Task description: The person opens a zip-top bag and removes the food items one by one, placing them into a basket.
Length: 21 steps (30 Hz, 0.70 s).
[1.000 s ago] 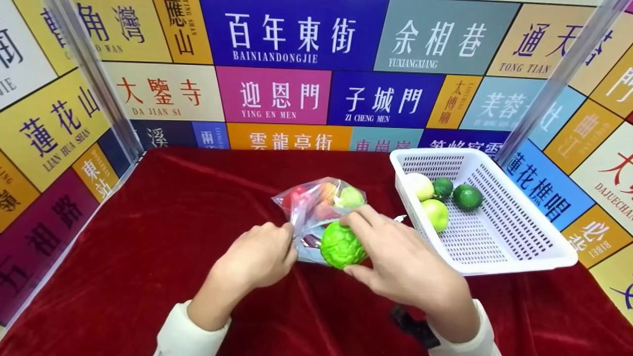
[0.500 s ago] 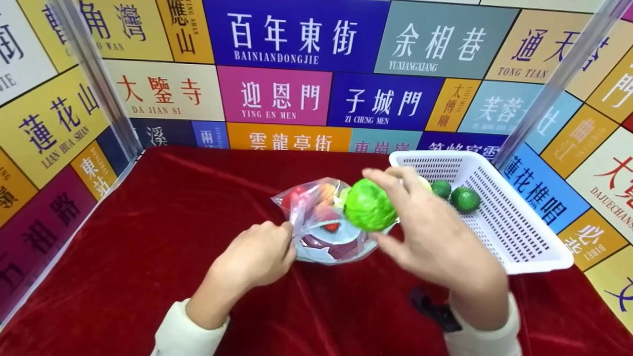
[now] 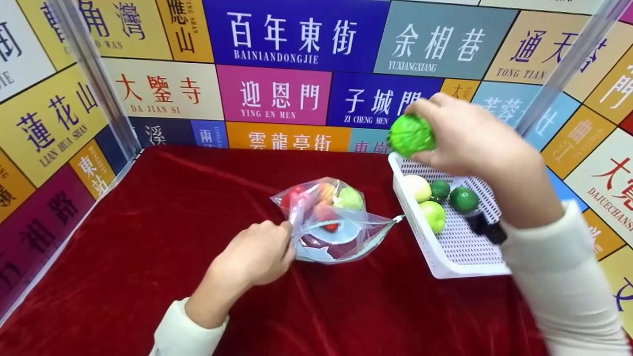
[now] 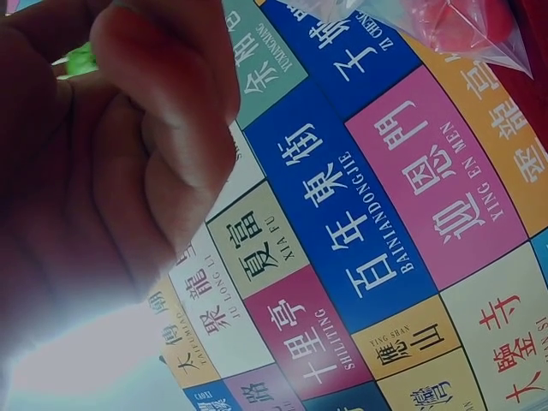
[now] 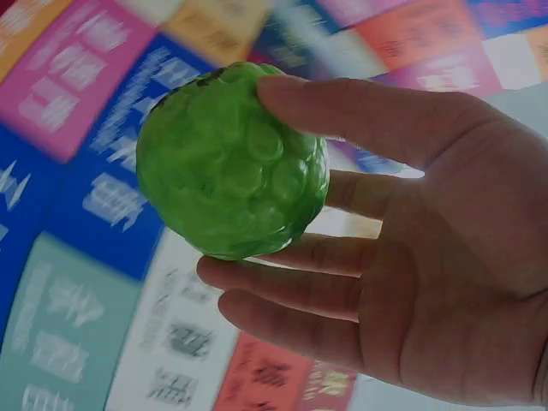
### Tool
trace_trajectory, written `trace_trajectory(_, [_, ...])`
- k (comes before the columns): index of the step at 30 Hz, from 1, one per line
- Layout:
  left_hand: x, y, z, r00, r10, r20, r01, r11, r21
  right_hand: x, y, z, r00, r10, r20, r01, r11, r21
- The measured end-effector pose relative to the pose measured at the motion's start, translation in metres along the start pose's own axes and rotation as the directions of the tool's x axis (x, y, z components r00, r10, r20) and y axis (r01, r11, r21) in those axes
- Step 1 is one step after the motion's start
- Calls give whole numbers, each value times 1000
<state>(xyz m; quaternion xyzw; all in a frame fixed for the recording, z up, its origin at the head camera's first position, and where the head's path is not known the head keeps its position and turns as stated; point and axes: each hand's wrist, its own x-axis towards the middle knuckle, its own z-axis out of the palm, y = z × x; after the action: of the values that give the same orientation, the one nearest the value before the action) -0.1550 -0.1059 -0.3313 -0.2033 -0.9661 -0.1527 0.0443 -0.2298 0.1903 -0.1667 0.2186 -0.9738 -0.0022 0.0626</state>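
Note:
My right hand (image 3: 474, 141) holds a bumpy green custard apple (image 3: 411, 136) between thumb and fingers, in the air above the far left corner of the white basket (image 3: 437, 262). The right wrist view shows the custard apple (image 5: 231, 167) pinched, with the thumb on one side and fingers on the other. My left hand (image 3: 254, 254) grips the near left edge of a clear zip bag (image 3: 363, 237) lying on the cloth. Red, orange-pink and pale green fruits (image 3: 348, 199) lie inside the bag. Its mouth gapes toward me, and a white zip slider (image 3: 398, 218) sits at its right corner.
Within the basket are a pale round fruit (image 3: 418, 188), a green apple (image 3: 433, 217) and two dark green fruits (image 3: 464, 199). Dark red cloth (image 3: 148, 237) covers the table. Sign-patterned panels and clear posts (image 3: 94, 84) stand around the back and sides.
My right hand has carried the custard apple from the bag's mouth up and right, to above the basket's far left corner. The left hand stays on the bag.

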Motion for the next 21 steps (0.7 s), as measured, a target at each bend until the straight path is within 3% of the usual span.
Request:
trace_trajectory(5, [-1, -1, -1, 1000, 8, -12, -8, 1000, 3, 28, 39, 5, 994, 49, 95, -43, 997, -67])
trace_trajectory(10, [-2, -1, -2, 1000, 12, -13, -12, 1000, 1, 43, 79, 29, 976, 83, 203, -67, 994, -85])
trace_trajectory(15, [-1, 0, -2, 1000, 14, -11, -14, 1000, -3, 48, 114, 54, 940, 157, 302, -130, 986, -106])
trace_trajectory(21, [-2, -1, -2, 1000, 9, -3, -9, 1000, -6, 50, 135, 78, 885, 242, 397, -193, 968, -159])
